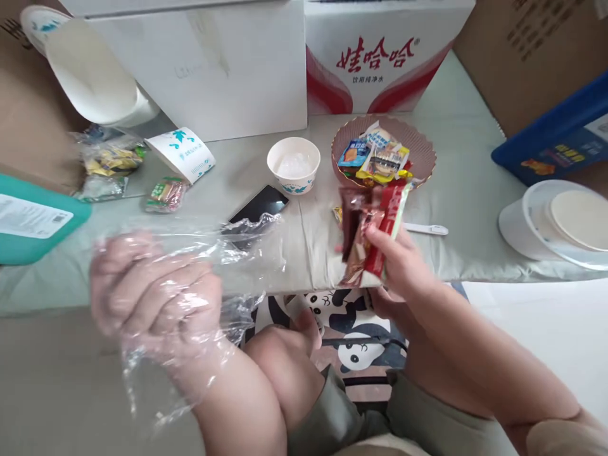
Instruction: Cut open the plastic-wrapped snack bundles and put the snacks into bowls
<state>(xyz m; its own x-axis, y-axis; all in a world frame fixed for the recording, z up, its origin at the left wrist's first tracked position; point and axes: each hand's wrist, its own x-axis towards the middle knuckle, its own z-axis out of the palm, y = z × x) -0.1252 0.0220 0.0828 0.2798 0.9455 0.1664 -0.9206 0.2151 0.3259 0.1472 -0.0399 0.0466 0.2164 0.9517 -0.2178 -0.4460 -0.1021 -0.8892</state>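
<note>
Right hand [401, 256] grip closed on wrapped snacks [355, 228], thumb on top, bundle at the tabletop [228, 161] front edge, just short of pink bowl [424, 149], left hand [159, 297] clenched, clear plastic bag [240, 253] around it, same edge.

A black phone [264, 204] lies near a paper cup [300, 183], a white box [256, 79] behind

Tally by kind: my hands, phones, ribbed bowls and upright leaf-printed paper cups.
Hands: 2 (left hand in clear plastic, right hand gripping wrapped packets)
Phone: 1
Ribbed bowl: 1
Upright leaf-printed paper cup: 1
Total: 5
</note>
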